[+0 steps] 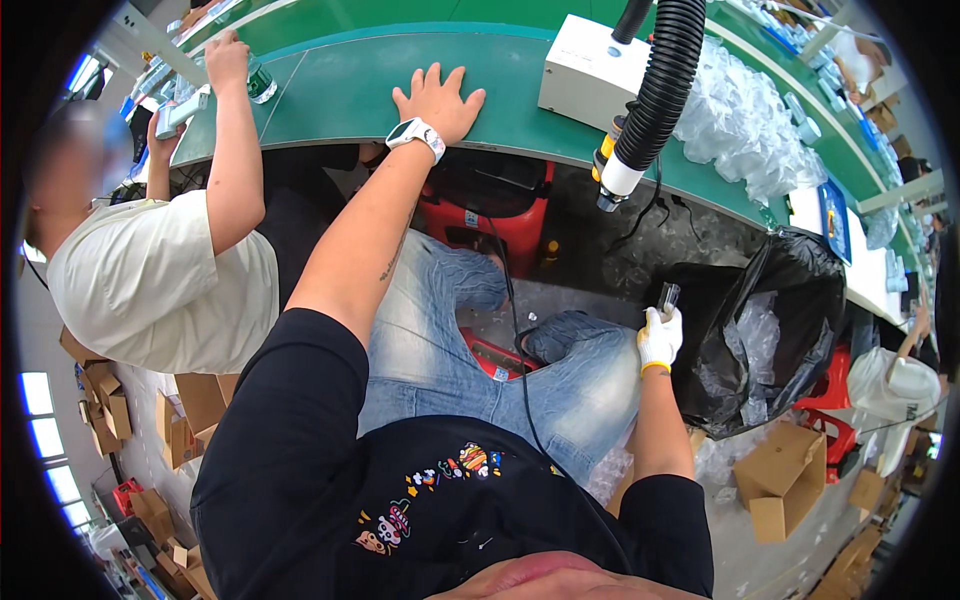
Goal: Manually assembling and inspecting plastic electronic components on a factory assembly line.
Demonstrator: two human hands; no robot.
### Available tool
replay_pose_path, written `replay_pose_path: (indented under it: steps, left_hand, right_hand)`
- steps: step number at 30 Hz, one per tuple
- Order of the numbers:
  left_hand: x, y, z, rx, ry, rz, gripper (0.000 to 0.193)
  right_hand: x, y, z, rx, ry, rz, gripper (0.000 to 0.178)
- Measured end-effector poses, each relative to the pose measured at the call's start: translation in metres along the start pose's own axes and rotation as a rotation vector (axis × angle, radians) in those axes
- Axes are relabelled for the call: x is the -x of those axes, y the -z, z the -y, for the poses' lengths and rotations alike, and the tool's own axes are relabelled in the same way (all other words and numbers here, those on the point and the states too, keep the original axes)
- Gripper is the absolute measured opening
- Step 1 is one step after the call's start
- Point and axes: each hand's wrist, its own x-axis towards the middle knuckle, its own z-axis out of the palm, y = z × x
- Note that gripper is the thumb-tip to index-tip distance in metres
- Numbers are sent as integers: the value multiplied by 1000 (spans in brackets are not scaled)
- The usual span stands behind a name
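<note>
Spanning my view from 10 to 2 o'clock, the green bench [340, 95] carries my left hand [439, 107] near 12: bare, palm down, fingers fanned wide, nothing visibly gripped, though I cannot tell what the palm might cover. If I lean hard on it, I judge it could skid toward the white case [580, 85] at 1. At 3 o'clock the black bag [808, 262] sags beside the bench edge; its slack walls could fold inward and block the mouth or tip pieces out. At 2 o'clock the heap of clear plastic [740, 120] crowds the bench, so a knock could send some sliding off. The ribbed black hose [675, 85] dangles between 1 and 2, its end past the edge, where I could bump it. Smallest is the clear piece [669, 294], at 3 o'clock near the bag: my white-gloved right hand [660, 340] has its fingers closed around it, one end sticking up. A loose pinch might let it slip.

As for containers, the bag is biggest and shows crumpled clear plastic inside; how full, I cannot tell. The open cardboard box [780, 470] sits at 4 o'clock, its contents unclear to me. A transparent bottle [261, 82] is at half past 10, near a co-worker's hand [228, 60]; I cannot make out its contents.
</note>
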Motion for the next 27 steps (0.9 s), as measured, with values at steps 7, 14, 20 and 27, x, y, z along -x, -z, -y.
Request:
replay_pose_path:
  steps: [7,14,20,27]
  left_hand:
    - [2,1,0,94,10,-56,74]
    - [0,5,-1,-9,9,45,78]
    - [2,3,0,67,5,-32,69]
    - [2,4,0,62,-5,-42,67]
  right_hand:
    - [-5,2,3,50,-63,65,48]
    - [2,3,9,36,-18,22,48]
    - [2,2,5,-31,-28,10,41]
    - [0,1,4,26,-22,19,47]
